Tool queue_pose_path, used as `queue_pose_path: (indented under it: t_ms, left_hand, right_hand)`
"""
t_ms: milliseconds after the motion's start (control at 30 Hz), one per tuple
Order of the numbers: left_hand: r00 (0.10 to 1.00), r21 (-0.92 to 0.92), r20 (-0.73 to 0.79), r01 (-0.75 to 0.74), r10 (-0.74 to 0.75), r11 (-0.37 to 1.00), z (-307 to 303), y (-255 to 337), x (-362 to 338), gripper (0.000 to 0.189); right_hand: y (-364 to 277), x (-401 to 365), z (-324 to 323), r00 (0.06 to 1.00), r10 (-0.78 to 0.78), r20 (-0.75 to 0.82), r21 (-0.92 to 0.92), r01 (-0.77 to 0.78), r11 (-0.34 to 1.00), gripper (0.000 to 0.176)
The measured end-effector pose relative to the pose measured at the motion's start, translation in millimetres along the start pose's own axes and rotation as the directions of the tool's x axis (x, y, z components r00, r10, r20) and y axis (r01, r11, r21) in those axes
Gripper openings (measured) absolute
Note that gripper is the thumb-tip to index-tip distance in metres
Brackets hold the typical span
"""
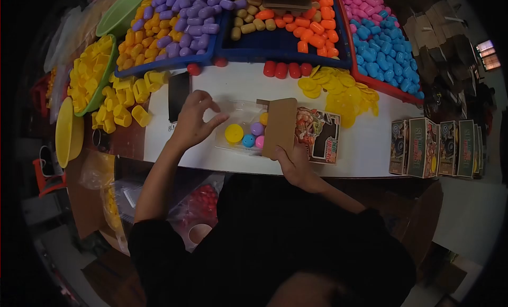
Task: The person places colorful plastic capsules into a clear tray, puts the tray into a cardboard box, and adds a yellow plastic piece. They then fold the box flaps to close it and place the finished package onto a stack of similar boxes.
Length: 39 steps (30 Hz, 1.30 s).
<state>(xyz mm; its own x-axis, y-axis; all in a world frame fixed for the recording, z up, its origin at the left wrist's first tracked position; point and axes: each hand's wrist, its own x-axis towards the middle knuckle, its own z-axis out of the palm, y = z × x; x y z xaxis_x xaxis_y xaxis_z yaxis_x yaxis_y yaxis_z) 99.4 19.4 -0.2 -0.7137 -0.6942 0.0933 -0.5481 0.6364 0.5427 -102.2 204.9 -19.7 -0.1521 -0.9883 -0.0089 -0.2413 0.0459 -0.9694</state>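
On the white table lies a clear plastic tray (pixel 225 114) holding a yellow disc (pixel 234 133) and small capsules: blue (pixel 248 141), purple (pixel 257 128), pink (pixel 260 142) and orange (pixel 263 118). Its right end goes behind a plain brown cardboard piece (pixel 281 124), which looks like part of a box. My right hand (pixel 296 166) grips the cardboard's lower right corner, thumb on top. My left hand (pixel 197 120) hovers at the tray's left side, fingers apart and holding nothing. Just right of the cardboard is a printed box (pixel 320 135) with a dark window.
Behind stand blue bins (pixel 216 61) and a red bin (pixel 381 86) of coloured capsules. Yellow discs (pixel 346 95), red capsules (pixel 288 70) and a dark phone-like slab (pixel 179 95) lie on the table. Printed boxes (pixel 423 148) stand right; yellow cups (pixel 124 98) sit left.
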Motion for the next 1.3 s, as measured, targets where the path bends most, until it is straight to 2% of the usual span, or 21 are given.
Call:
queue_pose_path:
  t_ms: [33,100,133,200,233,300,333,400,500,733,800,867,900,933,1000,1033,1067,1133,1167,1233,1300]
  left_hand:
    - [1.0,-0.003,0.001,0.009,-0.009,1.0,-2,0,-5,0.044]
    - [0.965,0.03,0.24,0.106,-0.11,0.994,-3,-1,-11,0.037]
    - [0.964,0.031,0.239,0.113,-0.117,0.993,-2,-1,-11,0.037]
    - [0.912,-0.202,0.386,0.232,-0.14,0.951,3,-1,-4,0.031]
    - [0.911,-0.206,0.388,0.232,-0.138,0.951,6,-5,-1,0.031]
    - [0.767,-0.406,0.61,0.517,-0.197,0.754,13,-17,7,0.028]
    - [0.767,-0.407,0.612,0.513,-0.191,0.755,15,-22,11,0.028]
    - [0.724,-0.533,0.677,0.606,-0.133,0.59,18,-27,15,0.026]
    - [0.671,-0.506,0.734,0.641,-0.103,0.577,21,-22,14,0.021]
    - [0.696,-0.518,0.702,0.645,-0.153,0.562,47,-3,-8,0.014]
    - [0.713,-0.615,0.7,0.638,-0.051,0.464,76,5,-14,0.016]
    - [0.705,-0.627,0.706,0.666,-0.067,0.405,90,34,-13,0.017]
    - [0.704,-0.643,0.704,0.686,-0.089,0.34,94,41,-12,0.019]
    - [0.7,-0.64,0.709,0.688,-0.082,0.342,96,41,-10,0.019]
    - [0.68,-0.652,0.711,0.733,0.182,-0.194,97,36,-6,0.034]
    - [0.692,-0.544,0.659,0.71,0.296,-0.448,97,32,-5,0.042]
    - [0.691,-0.542,0.662,0.709,0.291,-0.45,95,27,-2,0.042]
    - [0.603,-0.568,0.784,0.793,0.147,-0.221,90,14,11,0.048]
    - [0.598,-0.563,0.788,0.796,0.147,-0.221,93,5,14,0.048]
    - [0.656,-0.647,0.564,0.729,0.502,-0.226,99,0,20,0.047]
    - [0.673,-0.627,0.589,0.73,0.447,-0.273,90,21,23,0.049]
  right_hand:
    - [2,0,0,1.0,-0.019,0.0,-0.028,0.019,0.999,0.017]
    - [4,2,0,0.999,-0.042,0.01,-0.056,0.042,0.998,0.017]
    - [4,3,1,0.998,-0.066,-0.012,-0.032,0.066,0.997,0.016]
    - [4,2,2,0.996,-0.085,-0.035,-0.009,0.085,0.996,0.016]
    - [2,1,1,0.998,-0.063,-0.022,-0.032,0.062,0.998,0.017]
    - [3,0,0,0.999,-0.039,-0.014,-0.062,0.038,0.997,0.017]
    - [4,0,-1,0.999,-0.042,-0.004,-0.065,0.042,0.997,0.017]
    - [4,0,0,0.999,-0.04,0.001,-0.066,0.04,0.997,0.017]
    - [1,0,-2,1.0,-0.022,0.005,-0.059,0.022,0.998,0.017]
    - [6,-2,0,0.999,0.016,0.037,0.022,-0.017,1.0,0.02]
    - [6,-2,3,0.999,0.006,0.037,0.027,-0.007,1.0,0.021]
    - [1,-4,5,0.995,-0.018,0.097,0.119,0.006,0.993,0.022]
    - [-5,-4,1,0.996,-0.01,0.089,0.118,0.0,0.993,0.022]
    - [-13,-4,-5,0.992,-0.007,0.127,0.084,-0.004,0.996,0.028]
    - [-12,-5,-20,0.986,0.005,0.165,0.052,-0.013,0.999,0.036]
    - [-5,-8,-32,0.987,-0.103,0.12,-0.218,0.127,0.968,0.044]
    - [2,-9,-41,0.969,-0.222,0.108,-0.473,0.246,0.846,0.053]
    - [17,-8,-53,0.974,-0.181,0.137,-0.456,0.224,0.862,0.056]
    - [21,-8,-55,0.976,-0.138,0.167,-0.446,0.2,0.872,0.06]
    - [20,-7,-55,0.976,-0.122,0.179,-0.421,0.188,0.888,0.059]
    - [20,-6,-56,0.974,-0.114,0.194,-0.404,0.185,0.896,0.058]
